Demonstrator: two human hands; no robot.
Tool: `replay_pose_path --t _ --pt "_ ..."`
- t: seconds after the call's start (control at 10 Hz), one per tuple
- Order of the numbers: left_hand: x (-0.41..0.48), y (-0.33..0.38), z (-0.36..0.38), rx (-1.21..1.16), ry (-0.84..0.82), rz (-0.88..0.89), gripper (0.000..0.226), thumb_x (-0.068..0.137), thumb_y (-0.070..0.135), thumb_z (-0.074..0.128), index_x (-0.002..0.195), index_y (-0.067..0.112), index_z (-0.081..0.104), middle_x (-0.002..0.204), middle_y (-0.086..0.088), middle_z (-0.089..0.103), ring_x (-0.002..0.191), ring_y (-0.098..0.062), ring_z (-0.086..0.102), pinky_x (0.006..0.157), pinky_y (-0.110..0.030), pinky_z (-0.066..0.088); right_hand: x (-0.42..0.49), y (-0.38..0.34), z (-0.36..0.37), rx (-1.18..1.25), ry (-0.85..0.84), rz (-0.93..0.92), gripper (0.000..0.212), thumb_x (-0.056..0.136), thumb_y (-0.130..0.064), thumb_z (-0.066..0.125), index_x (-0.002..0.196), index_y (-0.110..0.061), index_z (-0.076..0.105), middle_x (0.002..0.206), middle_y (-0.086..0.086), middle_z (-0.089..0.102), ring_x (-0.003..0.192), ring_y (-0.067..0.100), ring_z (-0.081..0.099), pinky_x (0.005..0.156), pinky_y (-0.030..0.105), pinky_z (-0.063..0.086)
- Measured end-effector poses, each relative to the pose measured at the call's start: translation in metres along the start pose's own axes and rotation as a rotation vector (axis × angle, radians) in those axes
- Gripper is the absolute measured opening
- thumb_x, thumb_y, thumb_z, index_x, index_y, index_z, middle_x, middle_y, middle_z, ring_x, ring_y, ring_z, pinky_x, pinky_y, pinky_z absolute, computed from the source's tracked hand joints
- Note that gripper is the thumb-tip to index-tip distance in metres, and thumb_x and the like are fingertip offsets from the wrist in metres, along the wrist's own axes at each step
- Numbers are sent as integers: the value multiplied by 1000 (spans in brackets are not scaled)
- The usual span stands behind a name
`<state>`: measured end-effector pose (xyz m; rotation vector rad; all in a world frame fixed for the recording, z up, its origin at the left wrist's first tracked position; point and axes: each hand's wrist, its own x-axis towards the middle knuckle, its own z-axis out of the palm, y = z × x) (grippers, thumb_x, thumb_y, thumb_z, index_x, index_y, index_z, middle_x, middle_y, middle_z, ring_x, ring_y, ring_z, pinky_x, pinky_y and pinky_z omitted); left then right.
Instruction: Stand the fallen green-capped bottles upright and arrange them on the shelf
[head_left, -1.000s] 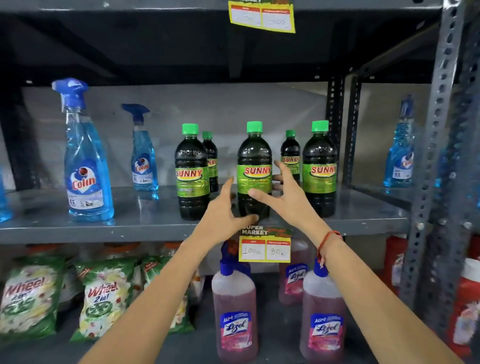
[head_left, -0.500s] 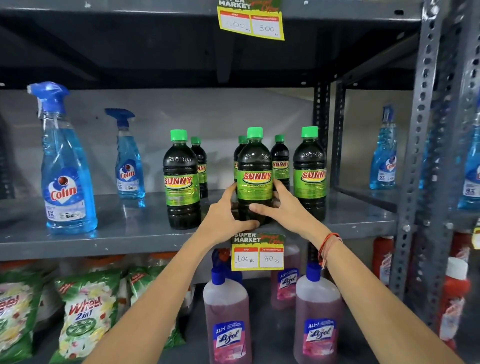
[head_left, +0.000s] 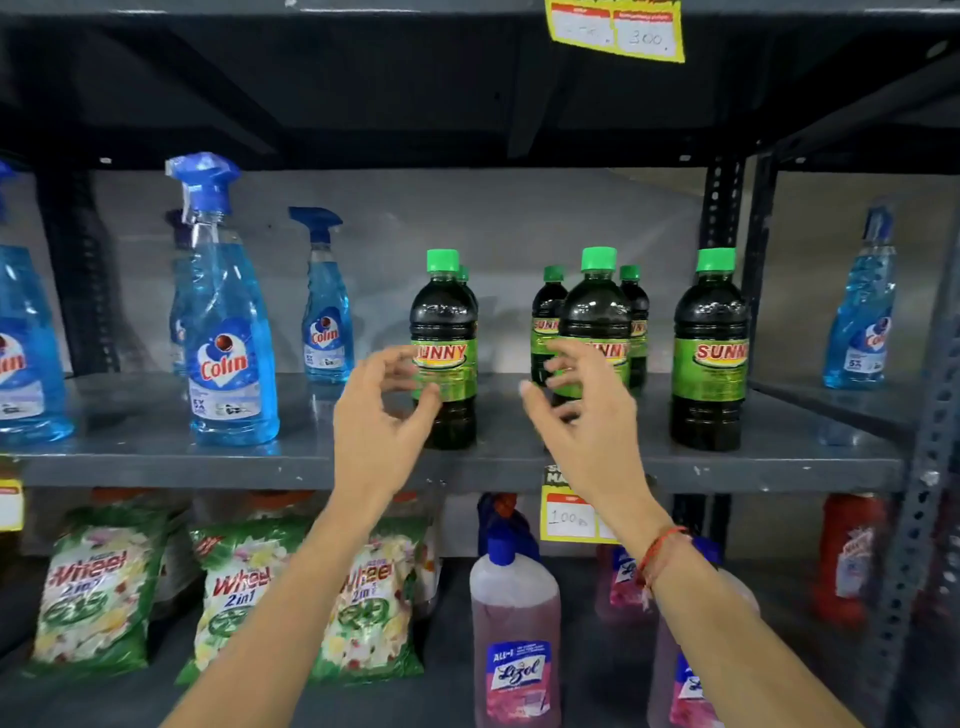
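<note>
Hovering empty with fingers loosely spread, the left hand (head_left: 382, 415) and right hand (head_left: 587, 415) flank the upright green-capped bottles (head_left: 595, 332) on the shelf (head_left: 156, 462), where a careless brush could topple the front one.

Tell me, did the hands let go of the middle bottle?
Yes. Both the left hand and right hand have come off the middle bottle, back toward the shelf edge.
</note>
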<state>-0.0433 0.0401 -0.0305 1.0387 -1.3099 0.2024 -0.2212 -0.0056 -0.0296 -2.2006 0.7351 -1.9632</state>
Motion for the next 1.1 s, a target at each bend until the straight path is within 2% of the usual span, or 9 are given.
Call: replay_pose_path --t 0.1,0.2,0.3,0.4,0.5,0.7,0.9,1.0,1.1 --pt "17 -24 -18 139 -290 -123 80 71 38 76 138 17 37 128 -5 53 112 -16 52 92 -33 44 9 -7 32 45 -214 111 60 83 -33 69 134 -17 42 115 -2 49 104 12 51 86 38 53" --pt "24 -38 -23 252 -584 -224 103 71 36 80 148 17 15 140 -7 47 124 -17 46 98 -27 33 22 -6 52 109 -369 281 81 76 -40 75 142 -20 31 126 1 49 116 13 48 101 35 43" --pt "26 -43 -19 230 -645 -267 113 60 52 78 149 20 17 137 -7 53 124 -18 49 107 -33 35 28 -1 64 135 -399 361 86 72 -41 79 141 -22 31 130 2 57 122 18 52 104 37 42" --pt "28 -45 -14 172 -675 -230 99 51 60 71 139 26 39 125 -1 62 112 -15 58 101 -42 43 28 3 67 139 -408 395 81 72 -40 79 138 -22 36 127 0 61 116 14 57 96 27 44" --pt "29 -44 -13 126 -678 -199 79 54 55 74 125 28 53 116 3 67 105 -11 62 98 -41 46 26 4 65 166 -420 403 75 76 -39 76 137 -20 38 129 -1 60 112 10 56 92 23 42" --pt "28 -44 -10 115 -672 -205 81 52 54 76 125 27 54 112 5 69 99 -7 63 95 -36 48 23 7 62 169 -426 408 72 78 -39 73 138 -21 38 128 0 61 115 16 57 102 34 45" --pt "25 -44 -4 130 -621 -201 69 65 36 83 127 25 53 111 2 68 97 -6 62 83 -18 44 22 8 56 164 -459 401 63 84 -35 69 137 -19 39 128 1 59 117 16 55 102 32 43" --pt "25 -43 -6 166 -648 -196 71 65 42 82 128 27 53 117 1 67 102 -8 61 92 -27 47 19 2 51 98 -468 362 62 85 -37 67 137 -17 39 129 2 59 118 17 55 102 31 42" --pt "25 -38 -9 172 -621 -212 88 60 52 81 135 23 45 131 -1 58 113 -12 56 100 -35 43 13 1 43 2 -338 258 67 85 -41 66 139 -13 38 126 0 54 117 14 51 101 35 44"
